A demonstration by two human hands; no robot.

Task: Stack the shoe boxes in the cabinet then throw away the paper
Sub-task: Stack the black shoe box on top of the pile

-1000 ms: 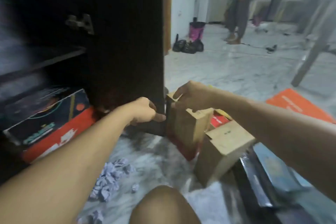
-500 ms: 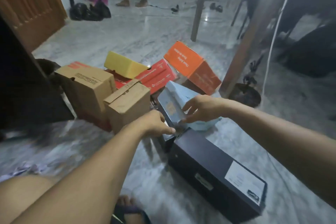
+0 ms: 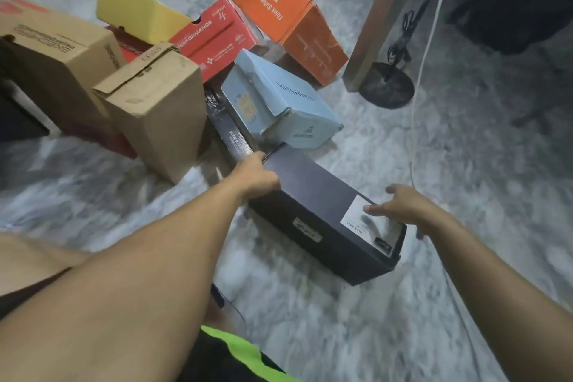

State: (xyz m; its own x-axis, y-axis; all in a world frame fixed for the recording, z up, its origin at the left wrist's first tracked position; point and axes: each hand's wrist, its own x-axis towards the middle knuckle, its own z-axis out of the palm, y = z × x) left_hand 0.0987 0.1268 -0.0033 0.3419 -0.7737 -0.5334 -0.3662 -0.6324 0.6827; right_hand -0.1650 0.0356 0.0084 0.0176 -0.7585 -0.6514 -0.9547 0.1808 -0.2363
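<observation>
Low and right of centre on the marble floor (image 3: pixel 356 335) lies the black shoe box (image 3: pixel 313 192) (white label near its end). Left hand (image 3: pixel 257 178) grips its far corner; right hand (image 3: pixel 400 206) hovers spread over the label end, fingers relaxed.

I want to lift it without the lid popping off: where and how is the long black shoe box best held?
By its two short ends, one hand from each side. The black shoe box lies flat and long; the left hand grips the far end, the right hand hovers over the near, labelled end.

Left hand (image 3: pixel 259 175) fingertips hidden (behind black box (image 3: pixel 313 195)).
</observation>
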